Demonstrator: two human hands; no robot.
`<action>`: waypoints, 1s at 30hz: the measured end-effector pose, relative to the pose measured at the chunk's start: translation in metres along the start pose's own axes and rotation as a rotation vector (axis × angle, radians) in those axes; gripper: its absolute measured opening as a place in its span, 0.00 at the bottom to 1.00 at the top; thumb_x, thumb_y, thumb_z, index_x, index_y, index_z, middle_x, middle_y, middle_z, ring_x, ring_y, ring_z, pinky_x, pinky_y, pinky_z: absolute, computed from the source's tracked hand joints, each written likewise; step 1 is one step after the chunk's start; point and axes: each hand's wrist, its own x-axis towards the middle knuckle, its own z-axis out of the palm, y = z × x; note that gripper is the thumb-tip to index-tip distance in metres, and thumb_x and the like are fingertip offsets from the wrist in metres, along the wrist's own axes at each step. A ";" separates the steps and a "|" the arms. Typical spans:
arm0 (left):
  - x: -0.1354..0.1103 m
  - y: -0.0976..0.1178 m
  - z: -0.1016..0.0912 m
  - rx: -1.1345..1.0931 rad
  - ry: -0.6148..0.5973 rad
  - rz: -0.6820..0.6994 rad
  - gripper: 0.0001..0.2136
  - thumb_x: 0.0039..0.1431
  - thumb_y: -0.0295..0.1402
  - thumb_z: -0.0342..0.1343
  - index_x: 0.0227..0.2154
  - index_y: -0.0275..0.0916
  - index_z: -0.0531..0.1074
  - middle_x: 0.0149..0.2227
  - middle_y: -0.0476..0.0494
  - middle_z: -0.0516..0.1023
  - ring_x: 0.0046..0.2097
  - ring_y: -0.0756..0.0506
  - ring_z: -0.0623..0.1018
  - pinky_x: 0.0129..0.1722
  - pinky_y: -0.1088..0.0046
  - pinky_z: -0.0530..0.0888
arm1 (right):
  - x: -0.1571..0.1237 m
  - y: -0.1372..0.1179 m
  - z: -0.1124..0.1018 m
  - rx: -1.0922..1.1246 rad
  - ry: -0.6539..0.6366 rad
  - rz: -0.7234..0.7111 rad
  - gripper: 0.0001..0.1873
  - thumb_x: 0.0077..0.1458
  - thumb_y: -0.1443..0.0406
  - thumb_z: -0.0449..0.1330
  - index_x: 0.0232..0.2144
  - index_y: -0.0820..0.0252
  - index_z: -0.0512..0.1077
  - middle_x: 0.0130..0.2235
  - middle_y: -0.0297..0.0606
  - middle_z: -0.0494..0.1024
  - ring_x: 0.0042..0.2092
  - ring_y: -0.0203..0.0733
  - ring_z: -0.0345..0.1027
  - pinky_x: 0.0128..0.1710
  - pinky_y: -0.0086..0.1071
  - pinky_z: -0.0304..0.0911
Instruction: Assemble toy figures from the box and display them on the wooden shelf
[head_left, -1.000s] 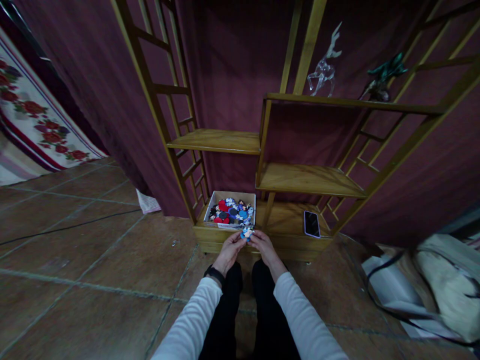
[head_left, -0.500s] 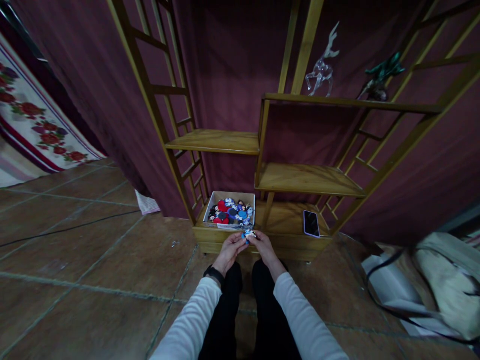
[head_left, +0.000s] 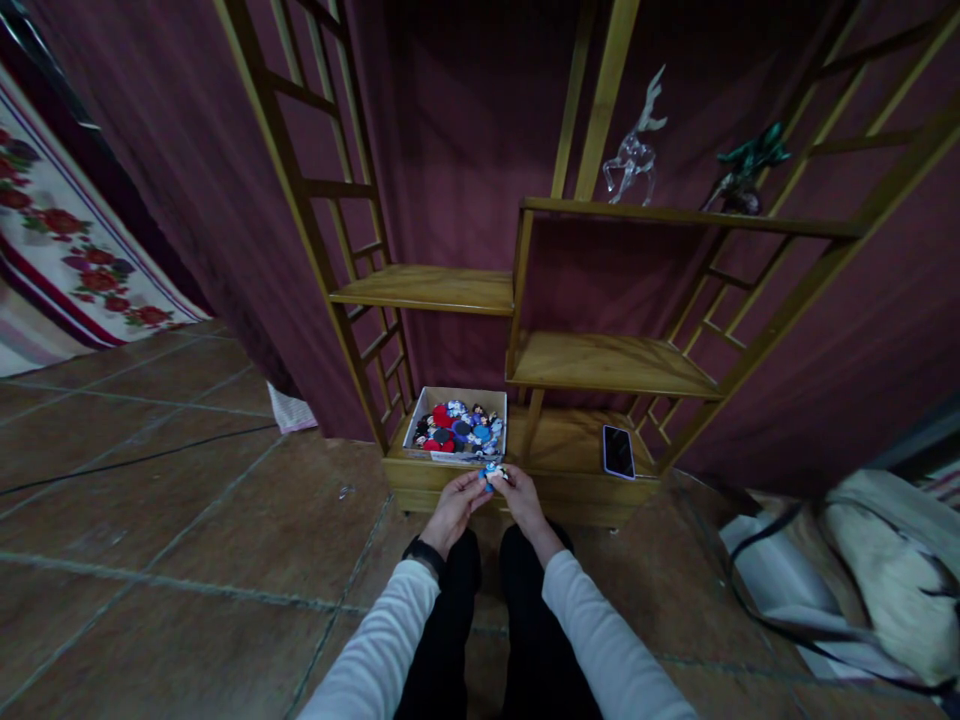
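Blue-and-white figurine point(head_left: 493, 475) is up in both hands, just on the near side of the box, toward its right front corner. Biggest first: wooden shelf unit point(head_left: 431, 288) against a dark red curtain point(head_left: 465, 130), stepped shelves, low base at the bottom. Clear deer ornament point(head_left: 632, 160) and green-topped ornament point(head_left: 750, 165) on the upper right shelf. Open box point(head_left: 480, 397) on the left of the base, loosely filled with mixed small figures point(head_left: 461, 430) in red, blue, black and white. Phone point(head_left: 619, 452) lies face up on the right of the base, well apart from the box. Left hand point(head_left: 452, 510) and right hand point(head_left: 525, 505) meet in front of the base; fingers on each nearly closed, pinching the figurine from opposite sides. It sits right at the fingertips, between them, so neither hand is nearer. Blue part faces left, darker bit right. Long axis: can't tell, too small and partly covered. Box is beyond it, slightly left; height gap unclear.
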 end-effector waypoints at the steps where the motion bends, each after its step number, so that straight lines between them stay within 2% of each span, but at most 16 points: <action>1: 0.000 0.000 0.000 0.002 -0.002 -0.003 0.13 0.43 0.27 0.64 0.35 0.33 0.74 0.36 0.39 0.78 0.36 0.49 0.77 0.41 0.72 0.72 | 0.000 0.000 0.000 -0.002 0.000 0.001 0.13 0.41 0.59 0.62 0.33 0.56 0.74 0.33 0.34 0.77 0.36 0.41 0.68 0.41 0.33 0.61; 9: -0.002 -0.001 0.005 -0.031 0.014 -0.018 0.12 0.45 0.26 0.63 0.36 0.33 0.74 0.35 0.40 0.78 0.35 0.49 0.77 0.41 0.72 0.73 | 0.000 0.001 -0.003 0.003 0.006 0.007 0.15 0.41 0.59 0.62 0.35 0.57 0.74 0.35 0.36 0.77 0.38 0.43 0.69 0.42 0.35 0.62; 18: -0.013 -0.005 0.022 -0.061 0.044 -0.020 0.09 0.46 0.25 0.61 0.33 0.31 0.73 0.32 0.40 0.78 0.33 0.49 0.77 0.40 0.73 0.73 | -0.007 -0.002 -0.012 0.025 0.003 -0.034 0.16 0.42 0.58 0.62 0.35 0.59 0.73 0.35 0.37 0.77 0.38 0.42 0.69 0.42 0.36 0.63; 24: -0.019 -0.014 0.037 -0.196 0.108 0.046 0.10 0.49 0.21 0.58 0.36 0.34 0.71 0.34 0.43 0.78 0.35 0.50 0.77 0.42 0.72 0.73 | -0.016 -0.012 -0.015 0.152 -0.021 -0.051 0.19 0.42 0.58 0.62 0.38 0.58 0.72 0.39 0.38 0.77 0.41 0.43 0.69 0.45 0.36 0.62; 27: -0.018 -0.019 0.042 -0.256 0.118 0.072 0.11 0.50 0.20 0.57 0.37 0.34 0.71 0.36 0.42 0.77 0.36 0.49 0.77 0.42 0.71 0.73 | -0.019 -0.010 -0.016 0.203 0.009 -0.036 0.21 0.42 0.58 0.62 0.42 0.57 0.71 0.42 0.39 0.76 0.43 0.43 0.68 0.46 0.36 0.61; 30: -0.017 -0.024 0.044 -0.286 0.123 0.080 0.10 0.51 0.20 0.56 0.37 0.33 0.71 0.35 0.42 0.77 0.36 0.50 0.77 0.41 0.72 0.74 | -0.019 -0.005 -0.018 0.169 0.042 -0.013 0.21 0.42 0.59 0.62 0.41 0.58 0.72 0.41 0.39 0.76 0.43 0.43 0.68 0.46 0.37 0.61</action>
